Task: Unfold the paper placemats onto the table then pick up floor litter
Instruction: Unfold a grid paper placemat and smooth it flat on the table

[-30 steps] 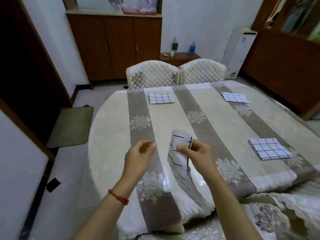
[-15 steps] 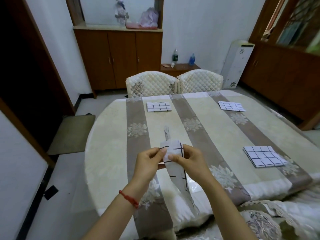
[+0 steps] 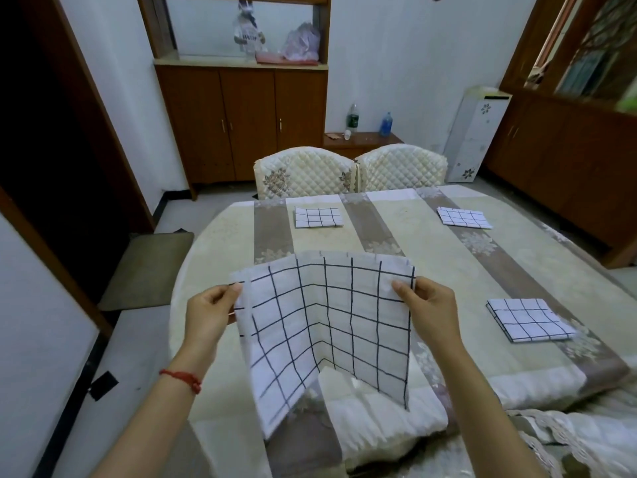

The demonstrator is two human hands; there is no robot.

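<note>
A white paper placemat with a black grid hangs spread open above the near edge of the table, creased down its middle. My left hand pinches its upper left corner and my right hand pinches its upper right corner. Three more placemats lie folded on the striped tablecloth: one at the far middle, one at the far right and one at the near right. A dark scrap lies on the floor at the left.
Two quilted chairs stand at the table's far side, another chair's cover shows at the bottom right. A brown mat lies on the floor at the left. Wooden cabinets line the back wall and the right.
The placemat was a narrow folded strip held between both hands close together. My hands have moved apart and it is now spread wide open.
</note>
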